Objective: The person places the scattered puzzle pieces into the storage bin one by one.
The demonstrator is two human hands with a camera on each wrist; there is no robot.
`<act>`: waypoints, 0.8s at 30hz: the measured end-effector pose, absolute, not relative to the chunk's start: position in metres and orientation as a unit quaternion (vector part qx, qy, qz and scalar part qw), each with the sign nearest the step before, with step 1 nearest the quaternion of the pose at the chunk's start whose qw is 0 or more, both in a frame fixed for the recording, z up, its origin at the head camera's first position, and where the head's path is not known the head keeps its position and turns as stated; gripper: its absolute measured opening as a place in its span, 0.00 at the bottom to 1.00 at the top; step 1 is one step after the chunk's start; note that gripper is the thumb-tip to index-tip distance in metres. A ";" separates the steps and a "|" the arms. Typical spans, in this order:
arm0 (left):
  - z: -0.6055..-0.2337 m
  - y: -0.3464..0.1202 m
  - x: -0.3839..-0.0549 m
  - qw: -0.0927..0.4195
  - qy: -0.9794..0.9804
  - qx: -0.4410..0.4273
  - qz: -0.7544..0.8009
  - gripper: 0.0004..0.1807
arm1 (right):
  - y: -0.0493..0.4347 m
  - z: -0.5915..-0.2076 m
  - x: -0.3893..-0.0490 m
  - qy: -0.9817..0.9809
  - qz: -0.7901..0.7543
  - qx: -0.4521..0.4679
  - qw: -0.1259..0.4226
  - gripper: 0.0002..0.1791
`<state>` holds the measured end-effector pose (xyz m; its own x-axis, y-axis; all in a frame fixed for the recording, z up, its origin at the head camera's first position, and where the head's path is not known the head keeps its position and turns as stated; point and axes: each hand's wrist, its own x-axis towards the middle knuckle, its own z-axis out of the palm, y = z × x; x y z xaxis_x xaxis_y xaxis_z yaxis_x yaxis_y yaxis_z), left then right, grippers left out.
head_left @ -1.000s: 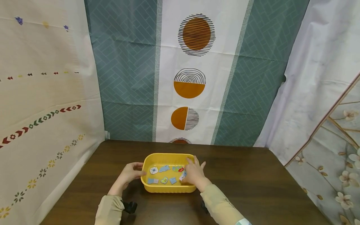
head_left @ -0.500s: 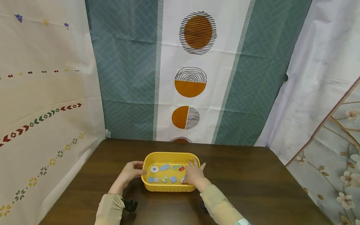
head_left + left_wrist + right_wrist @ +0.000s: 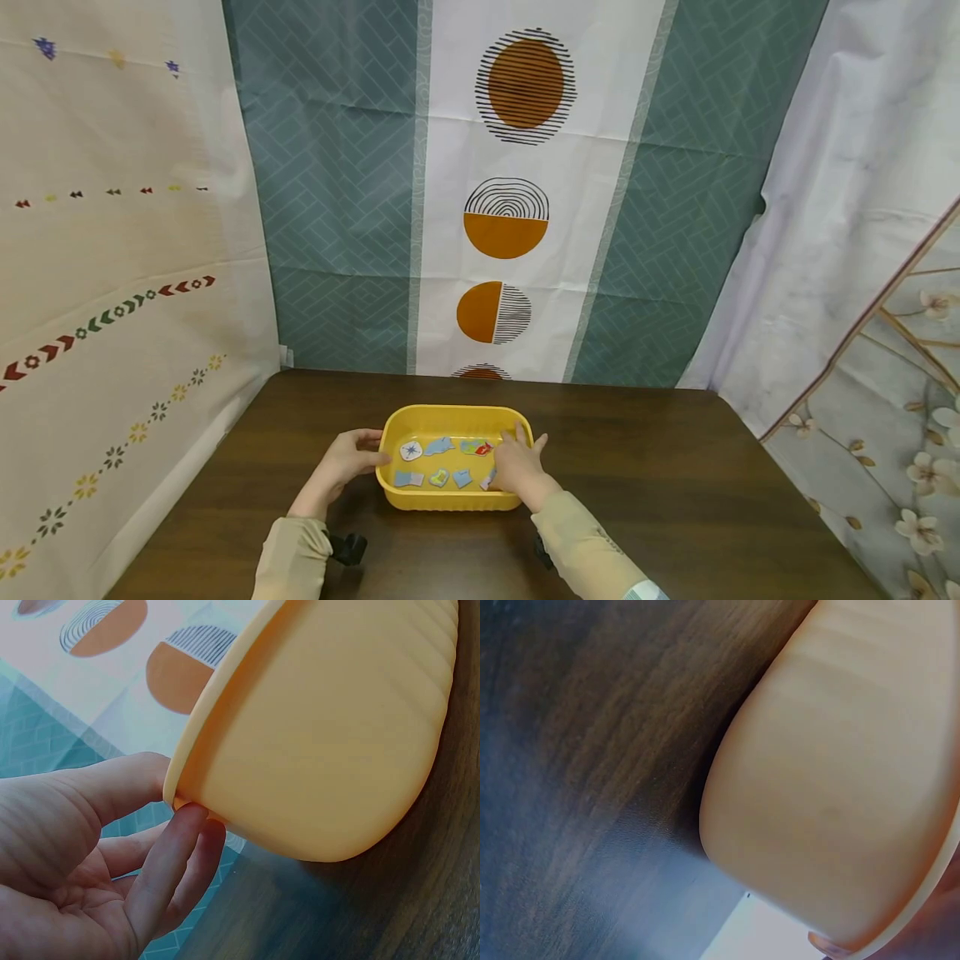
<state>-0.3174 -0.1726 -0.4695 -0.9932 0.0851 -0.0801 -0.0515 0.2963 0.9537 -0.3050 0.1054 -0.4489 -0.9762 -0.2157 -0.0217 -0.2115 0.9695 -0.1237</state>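
Note:
A yellow plastic tub [image 3: 450,502] holds several flat printed cut-out pieces: a white one with a compass star [image 3: 411,451], a blue one [image 3: 439,447] and a green-and-red one [image 3: 477,447] among them. My left hand [image 3: 347,458] pinches the tub's left rim; the left wrist view shows the thumb inside and fingertips [image 3: 187,814] under the lip. My right hand [image 3: 521,468] reaches over the right end into the tub, beside a small pale-blue and white piece [image 3: 487,481] that it partly covers. Its thumb and index tips are hidden, so I cannot tell whether they grip this piece.
The tub stands on a dark brown wooden table [image 3: 645,483]. A patterned curtain [image 3: 345,208] hangs behind it, with pale printed cloths on the left and right. Black wrist cameras [image 3: 347,550] are strapped under the forearms.
My right hand has lowered slightly inside the tub, and the pale-blue and white piece has gone from tilted and raised to lower beside the front row. My left hand keeps its grip.

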 end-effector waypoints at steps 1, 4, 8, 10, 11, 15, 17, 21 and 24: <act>-0.470 -0.173 -0.318 0.057 0.803 0.011 0.593 0.29 | 0.105 -0.449 -0.305 0.992 -0.061 -0.108 0.018 0.14; -0.470 -0.173 -0.318 0.056 0.804 0.010 0.592 0.29 | 0.106 -0.450 -0.306 0.992 -0.063 -0.111 0.016 0.15; -0.470 -0.174 -0.318 0.057 0.804 0.007 0.592 0.29 | 0.107 -0.451 -0.309 0.990 -0.081 -0.118 -0.008 0.16; -0.469 -0.175 -0.318 0.058 0.805 0.006 0.591 0.29 | 0.106 -0.451 -0.309 0.988 -0.093 -0.122 -0.022 0.18; -0.469 -0.176 -0.318 0.058 0.805 0.007 0.590 0.29 | 0.106 -0.451 -0.310 0.987 -0.099 -0.123 -0.029 0.20; -0.470 -0.179 -0.318 0.056 0.811 0.009 0.582 0.29 | 0.104 -0.449 -0.310 0.985 -0.110 -0.125 -0.041 0.23; -0.470 -0.181 -0.318 0.054 0.817 0.009 0.575 0.29 | 0.104 -0.447 -0.310 0.985 -0.109 -0.126 -0.047 0.25; -0.470 -0.183 -0.319 0.044 0.825 0.009 0.563 0.30 | 0.103 -0.443 -0.308 0.985 -0.109 -0.125 -0.057 0.30; -0.467 -0.184 -0.319 0.039 0.840 0.008 0.541 0.31 | 0.104 -0.442 -0.306 0.983 -0.118 -0.126 -0.061 0.33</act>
